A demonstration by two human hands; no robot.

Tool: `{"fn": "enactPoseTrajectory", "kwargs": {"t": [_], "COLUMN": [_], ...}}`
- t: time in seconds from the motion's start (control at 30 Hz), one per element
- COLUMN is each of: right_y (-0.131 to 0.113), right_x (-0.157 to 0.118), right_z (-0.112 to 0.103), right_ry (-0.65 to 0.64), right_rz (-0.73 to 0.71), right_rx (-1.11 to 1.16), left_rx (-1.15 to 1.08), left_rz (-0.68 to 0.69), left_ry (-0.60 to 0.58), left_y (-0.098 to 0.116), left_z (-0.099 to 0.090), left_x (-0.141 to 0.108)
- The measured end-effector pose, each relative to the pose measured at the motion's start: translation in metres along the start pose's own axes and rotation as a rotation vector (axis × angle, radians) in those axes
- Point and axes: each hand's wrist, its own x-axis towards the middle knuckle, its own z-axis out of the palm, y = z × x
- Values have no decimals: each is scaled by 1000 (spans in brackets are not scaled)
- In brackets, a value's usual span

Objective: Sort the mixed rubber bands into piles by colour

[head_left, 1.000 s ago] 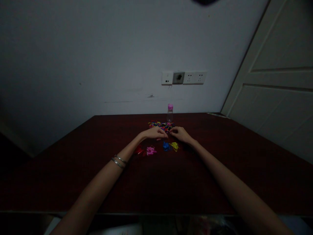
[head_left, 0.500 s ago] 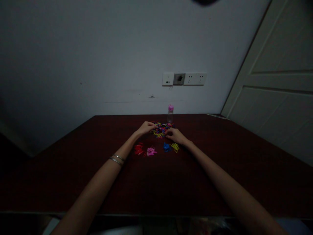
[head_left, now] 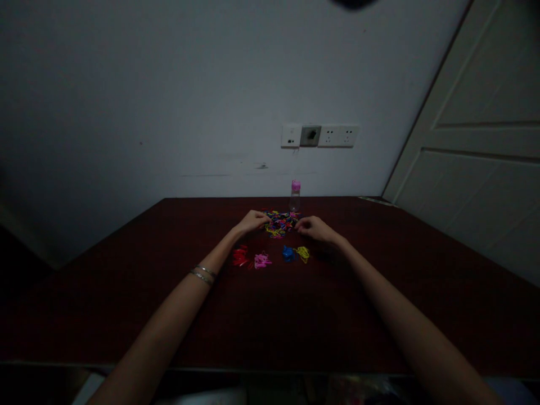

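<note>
Mixed pile (head_left: 280,224): between the hands, near the back edge of the tabletop (head_left: 295,315).
Left hand (head_left: 252,221): fingers bent at the pile's left edge; I can't tell their opening or hold.
Right hand (head_left: 316,229): fingers curled at its right edge; opening and hold unclear to me.
Near side: red heap (head_left: 240,257), pink heap (head_left: 262,260), blue heap (head_left: 288,253), yellow heap (head_left: 303,254), then broad wood to the front edge.

2 hands (head_left: 252,220), 5 piles (head_left: 262,260), 1 btl (head_left: 295,198)
</note>
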Motion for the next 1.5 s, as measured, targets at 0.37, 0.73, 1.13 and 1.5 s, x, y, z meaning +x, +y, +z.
{"fn": "enactPoseTrajectory", "kwargs": {"t": [0.37, 0.73, 1.13, 1.5], "right_y": [15, 26, 44, 48], "right_x": [-32, -33, -32, -30], "right_z": [-59, -58, -45, -42], "right_ry": [-549, -332, -65, -33], "right_rz": [174, 243, 337, 350], "right_rx": [139, 234, 237, 219], "left_rx": [22, 176, 350, 345], "left_rz": [-45, -12, 130, 71], "left_ry": [-5, 13, -220, -204], "left_y": [-1, -16, -1, -8], "left_z": [0, -1, 1, -2], "left_x": [-4, 5, -5, -1]}}
